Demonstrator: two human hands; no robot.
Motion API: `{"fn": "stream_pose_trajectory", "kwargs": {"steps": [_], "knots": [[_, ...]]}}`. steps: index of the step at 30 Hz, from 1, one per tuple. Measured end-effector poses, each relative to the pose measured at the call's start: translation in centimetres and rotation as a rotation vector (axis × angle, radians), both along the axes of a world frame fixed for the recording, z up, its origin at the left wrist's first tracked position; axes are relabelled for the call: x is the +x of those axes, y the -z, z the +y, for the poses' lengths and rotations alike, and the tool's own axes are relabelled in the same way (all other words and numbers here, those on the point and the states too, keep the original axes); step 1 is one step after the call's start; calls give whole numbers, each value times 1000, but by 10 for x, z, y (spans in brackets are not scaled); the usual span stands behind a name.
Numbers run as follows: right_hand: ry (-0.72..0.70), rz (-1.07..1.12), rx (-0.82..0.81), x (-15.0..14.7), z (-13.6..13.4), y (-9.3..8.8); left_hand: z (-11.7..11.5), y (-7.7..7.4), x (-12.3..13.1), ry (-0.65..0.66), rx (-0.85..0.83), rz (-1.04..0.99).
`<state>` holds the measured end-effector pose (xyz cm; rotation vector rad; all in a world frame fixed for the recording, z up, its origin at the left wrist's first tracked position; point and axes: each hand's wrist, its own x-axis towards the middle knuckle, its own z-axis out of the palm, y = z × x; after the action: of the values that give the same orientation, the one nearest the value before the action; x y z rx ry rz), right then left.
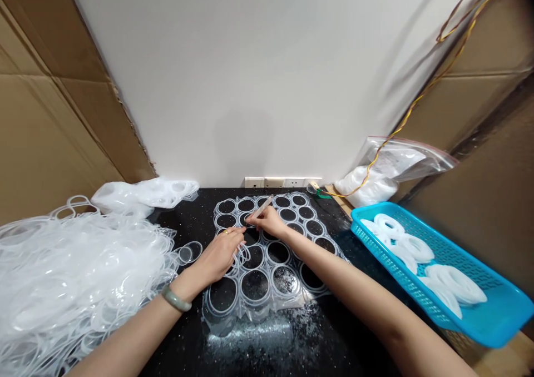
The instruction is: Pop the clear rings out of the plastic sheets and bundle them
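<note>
Pinching a pale stick (263, 206) between its fingers, the right hand (267, 219) leans over a clear sheet (267, 269) of round holes lying on the black desk (179, 343). The left hand (223, 253) is just beside it over the sheet, with thin loose rings (246, 253) under its bent fingers; whether they grip the rings I cannot tell. A tangled white heap (104, 277) fills the left side, and a blue basket (500, 321) with white ring bundles (467, 288) stands on the right.
</note>
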<state>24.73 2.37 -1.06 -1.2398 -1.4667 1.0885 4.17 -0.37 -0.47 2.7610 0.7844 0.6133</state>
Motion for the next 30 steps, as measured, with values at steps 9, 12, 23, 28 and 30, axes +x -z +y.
{"fn": "stream_pose_trajectory", "kwargs": {"steps": [9, 12, 23, 28, 30], "knots": [[42, -34, 48, -2, -5, 6, -2, 1, 0, 5, -10, -30], [46, 10, 34, -2, -8, 4, -2, 0, 0, -1, -11, -15], [23, -226, 174, 0, -11, 7, -2, -3, 0, 12, -15, -1], [-12, -346, 314, 1, -15, 4, 1, -4, 0, 6, -52, 7], [-24, -394, 364, 1, -16, 3, 2, -5, 0, 12, -69, -17]]}}
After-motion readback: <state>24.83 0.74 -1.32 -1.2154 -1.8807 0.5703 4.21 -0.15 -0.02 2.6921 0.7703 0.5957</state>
